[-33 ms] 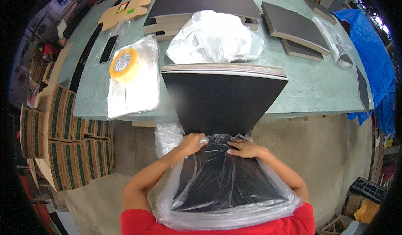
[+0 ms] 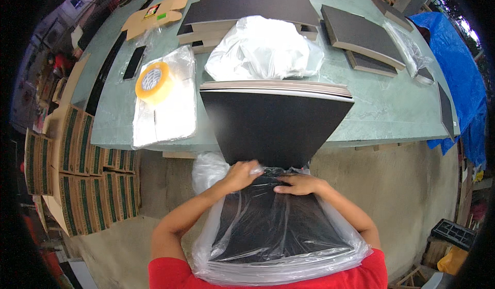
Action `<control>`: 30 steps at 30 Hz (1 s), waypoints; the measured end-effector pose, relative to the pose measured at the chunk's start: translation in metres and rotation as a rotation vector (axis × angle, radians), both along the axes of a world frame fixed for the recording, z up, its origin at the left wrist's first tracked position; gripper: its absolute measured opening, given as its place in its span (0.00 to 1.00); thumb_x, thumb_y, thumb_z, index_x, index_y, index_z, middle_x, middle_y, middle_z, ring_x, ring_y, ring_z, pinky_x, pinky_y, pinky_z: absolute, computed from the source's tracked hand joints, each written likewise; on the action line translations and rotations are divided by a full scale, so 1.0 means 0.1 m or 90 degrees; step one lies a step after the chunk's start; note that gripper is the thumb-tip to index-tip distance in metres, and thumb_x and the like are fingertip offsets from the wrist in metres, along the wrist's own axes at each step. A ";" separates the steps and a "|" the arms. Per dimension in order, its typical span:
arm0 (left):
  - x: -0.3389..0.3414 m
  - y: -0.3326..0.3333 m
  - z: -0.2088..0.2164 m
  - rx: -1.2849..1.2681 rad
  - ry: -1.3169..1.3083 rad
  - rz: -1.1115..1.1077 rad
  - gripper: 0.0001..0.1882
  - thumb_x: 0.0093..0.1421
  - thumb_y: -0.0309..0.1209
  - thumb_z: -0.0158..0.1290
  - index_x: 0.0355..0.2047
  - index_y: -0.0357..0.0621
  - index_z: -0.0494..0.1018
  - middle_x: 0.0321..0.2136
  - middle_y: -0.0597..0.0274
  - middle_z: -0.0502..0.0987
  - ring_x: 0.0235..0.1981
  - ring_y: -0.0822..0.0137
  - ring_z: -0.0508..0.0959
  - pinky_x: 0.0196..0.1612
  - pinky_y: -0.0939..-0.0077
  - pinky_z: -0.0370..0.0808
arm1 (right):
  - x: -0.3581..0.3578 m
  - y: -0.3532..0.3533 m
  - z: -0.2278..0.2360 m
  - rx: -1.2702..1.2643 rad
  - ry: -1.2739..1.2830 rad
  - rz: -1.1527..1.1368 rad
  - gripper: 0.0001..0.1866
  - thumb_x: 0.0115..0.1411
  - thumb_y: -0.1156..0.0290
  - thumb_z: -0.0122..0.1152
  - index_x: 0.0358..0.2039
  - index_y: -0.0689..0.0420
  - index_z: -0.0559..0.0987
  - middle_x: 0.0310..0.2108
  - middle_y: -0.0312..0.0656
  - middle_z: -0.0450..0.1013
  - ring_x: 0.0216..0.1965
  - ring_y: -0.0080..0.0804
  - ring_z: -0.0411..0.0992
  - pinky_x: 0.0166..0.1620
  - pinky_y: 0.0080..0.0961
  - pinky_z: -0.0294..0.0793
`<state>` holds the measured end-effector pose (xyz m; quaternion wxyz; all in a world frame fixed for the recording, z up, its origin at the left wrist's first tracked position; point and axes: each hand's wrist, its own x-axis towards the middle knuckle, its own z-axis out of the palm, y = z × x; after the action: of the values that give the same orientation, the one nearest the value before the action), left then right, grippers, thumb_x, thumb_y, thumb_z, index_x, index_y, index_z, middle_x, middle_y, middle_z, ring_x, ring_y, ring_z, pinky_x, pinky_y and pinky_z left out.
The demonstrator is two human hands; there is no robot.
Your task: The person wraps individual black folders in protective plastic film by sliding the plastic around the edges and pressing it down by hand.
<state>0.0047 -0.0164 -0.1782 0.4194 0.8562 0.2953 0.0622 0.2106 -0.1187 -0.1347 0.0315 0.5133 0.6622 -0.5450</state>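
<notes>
A stack of black boards in a clear plastic bag (image 2: 281,222) leans against my body. My left hand (image 2: 243,175) is at the left of the bag's far end, fingers closed together; a clear, shiny bit shows at the fingertips, too small to name. Flat on the plastic beside it lies my right hand (image 2: 296,184), fingers stretched out. Just beyond both hands, a second stack of black boards (image 2: 278,126) stands upright against the table edge, its pale layered edges on top.
On the green table (image 2: 381,114) are a crumpled white plastic bag (image 2: 263,49), a roll of clear yellowish tape (image 2: 153,82) on flat plastic bags (image 2: 167,116), and dark board stacks (image 2: 252,5). Piled cartons (image 2: 95,173) stand at left. A blue tarp (image 2: 454,67) hangs at right.
My left hand has shifted slightly up and to the right, its fingertips lifting off the plastic. My right hand has slid a little to the left.
</notes>
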 end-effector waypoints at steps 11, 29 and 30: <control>0.22 0.33 1.82 -0.412 -0.427 0.118 0.35 0.40 0.28 0.61 0.49 0.40 0.57 0.38 0.60 0.66 0.39 0.73 0.67 0.39 0.80 0.66 | -0.16 0.19 1.20 0.126 0.583 -0.376 0.14 0.48 0.73 0.60 0.36 0.62 0.72 0.32 0.32 0.71 0.33 0.16 0.65 0.38 0.17 0.65; 0.54 -0.25 1.55 0.016 -0.290 0.022 0.26 0.44 0.28 0.58 0.43 0.41 0.63 0.30 0.60 0.71 0.26 0.74 0.70 0.27 0.80 0.67 | -0.13 0.13 0.90 0.106 0.453 -0.643 0.13 0.41 0.65 0.66 0.16 0.60 0.74 0.14 0.31 0.67 0.18 0.14 0.61 0.19 0.15 0.58; 0.54 -0.25 1.59 -0.061 -0.249 0.039 0.26 0.44 0.28 0.58 0.44 0.40 0.63 0.30 0.61 0.71 0.27 0.74 0.70 0.28 0.81 0.67 | -0.14 0.13 0.69 0.118 0.447 -0.671 0.13 0.42 0.64 0.65 0.17 0.60 0.73 0.13 0.31 0.65 0.17 0.15 0.61 0.19 0.15 0.57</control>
<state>0.0583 -0.0411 -0.0190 0.5070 0.7975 0.2368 0.2257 0.1969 -0.1055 -0.0658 -0.5043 0.5615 0.3359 -0.5636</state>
